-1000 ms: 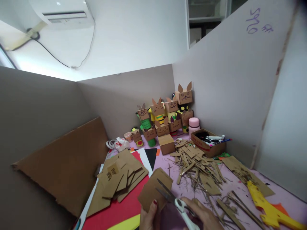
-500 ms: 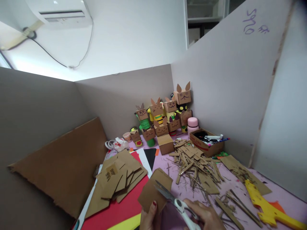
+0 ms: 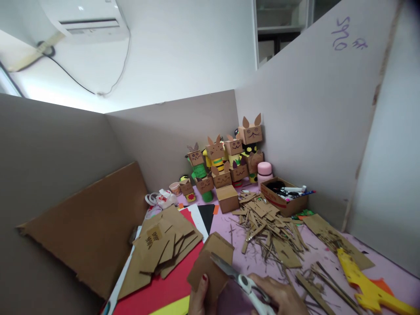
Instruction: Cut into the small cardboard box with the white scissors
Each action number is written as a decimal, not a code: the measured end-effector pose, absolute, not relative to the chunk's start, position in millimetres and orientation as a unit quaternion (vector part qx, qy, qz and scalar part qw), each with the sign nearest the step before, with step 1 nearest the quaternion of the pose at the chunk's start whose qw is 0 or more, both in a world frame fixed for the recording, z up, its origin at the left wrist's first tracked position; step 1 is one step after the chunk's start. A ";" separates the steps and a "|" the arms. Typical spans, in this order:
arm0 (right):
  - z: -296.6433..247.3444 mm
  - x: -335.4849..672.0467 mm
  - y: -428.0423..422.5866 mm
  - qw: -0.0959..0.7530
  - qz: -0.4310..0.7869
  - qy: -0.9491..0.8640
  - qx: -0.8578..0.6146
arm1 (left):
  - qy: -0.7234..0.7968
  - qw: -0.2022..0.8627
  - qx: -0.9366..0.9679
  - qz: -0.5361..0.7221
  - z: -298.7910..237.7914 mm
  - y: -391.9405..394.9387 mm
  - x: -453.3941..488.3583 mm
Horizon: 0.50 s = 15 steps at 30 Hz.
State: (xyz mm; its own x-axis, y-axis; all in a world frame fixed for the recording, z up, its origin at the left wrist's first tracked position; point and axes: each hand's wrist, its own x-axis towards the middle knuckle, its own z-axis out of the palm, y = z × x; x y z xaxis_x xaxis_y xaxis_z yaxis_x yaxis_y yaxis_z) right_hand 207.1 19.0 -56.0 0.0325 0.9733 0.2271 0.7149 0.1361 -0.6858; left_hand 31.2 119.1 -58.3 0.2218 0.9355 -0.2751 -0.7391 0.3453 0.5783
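In the lower middle of the head view, my left hand [image 3: 199,297] grips a piece of brown cardboard [image 3: 205,272], thumb pressed on its face. Another cardboard flap [image 3: 221,246] shows behind it; whether the two are joined I cannot tell. My right hand [image 3: 278,294] is wrapped round the handles of white-handled scissors [image 3: 246,282]. Their blades point up and left, lying across the cardboard, with the tips over its face. The blades look nearly together.
Cut cardboard sheets [image 3: 164,245] lie on red paper [image 3: 164,292] at left. Cardboard scraps [image 3: 262,218] are heaped centre right. A yellow glue gun [image 3: 361,282] rests at right. Cardboard animal figures [image 3: 215,151], a pink bottle [image 3: 264,171] and a box of supplies [image 3: 287,199] stand behind.
The view has shifted very slightly. The cardboard has turned a little in my left hand, and the scissors remain across it.
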 end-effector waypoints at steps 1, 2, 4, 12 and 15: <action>-55.8 207.7 19.4 0.336 0.190 -0.671 -0.633 | 0.302 0.763 0.167 0.546 -58.8 119.8 30.6; -55.9 208.2 19.7 0.325 0.190 -0.671 -0.638 | 0.308 0.762 0.170 0.543 -59.0 120.4 30.0; -56.9 208.8 19.9 0.303 0.184 -0.673 -0.650 | 0.319 0.760 0.177 0.539 -58.9 121.0 29.3; -61.7 211.6 18.0 0.264 0.133 -0.676 -0.675 | 0.328 0.749 0.226 0.529 -56.2 116.3 31.1; -59.6 212.7 16.2 0.269 0.121 -0.677 -0.674 | 0.326 0.750 0.235 0.526 -54.2 114.2 32.6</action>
State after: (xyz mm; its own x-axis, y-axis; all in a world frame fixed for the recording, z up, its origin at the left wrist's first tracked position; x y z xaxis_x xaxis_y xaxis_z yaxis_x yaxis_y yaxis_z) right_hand 212.7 16.2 -59.6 0.0540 0.9778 0.2023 0.8480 0.0620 -0.5263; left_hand 32.6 114.2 -54.2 0.2343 0.9418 -0.2412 -0.6360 0.3361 0.6946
